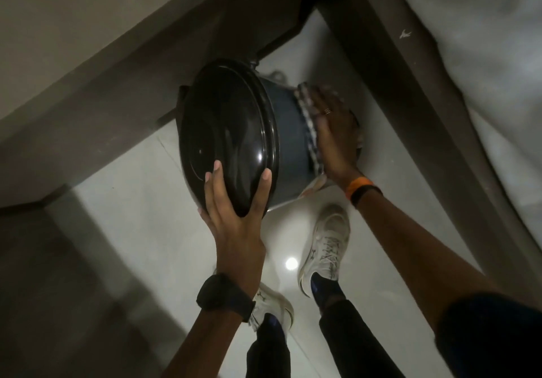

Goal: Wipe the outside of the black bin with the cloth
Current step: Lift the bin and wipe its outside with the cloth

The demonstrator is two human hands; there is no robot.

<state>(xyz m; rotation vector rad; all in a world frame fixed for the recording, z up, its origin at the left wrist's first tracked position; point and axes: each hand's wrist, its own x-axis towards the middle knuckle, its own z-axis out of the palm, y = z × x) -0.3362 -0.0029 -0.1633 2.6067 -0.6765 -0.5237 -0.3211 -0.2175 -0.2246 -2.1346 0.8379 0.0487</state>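
Observation:
The black bin (289, 131) is tilted, with its glossy round lid (225, 131) turned toward me. My left hand (234, 219) grips the lid's lower rim, fingers spread over the lid. My right hand (333, 134) lies flat against the bin's side and presses a checked cloth (305, 122) onto it. The cloth shows as a strip along the edge of my palm; most of it is hidden under the hand. The bin's base is out of sight behind my right hand.
A dark wooden frame (410, 98) runs along the right, with pale bedding (484, 40) above it. A dark skirting and wall (88, 84) stand on the left. My two white shoes (328, 245) are on the glossy tiled floor (146, 201) below the bin.

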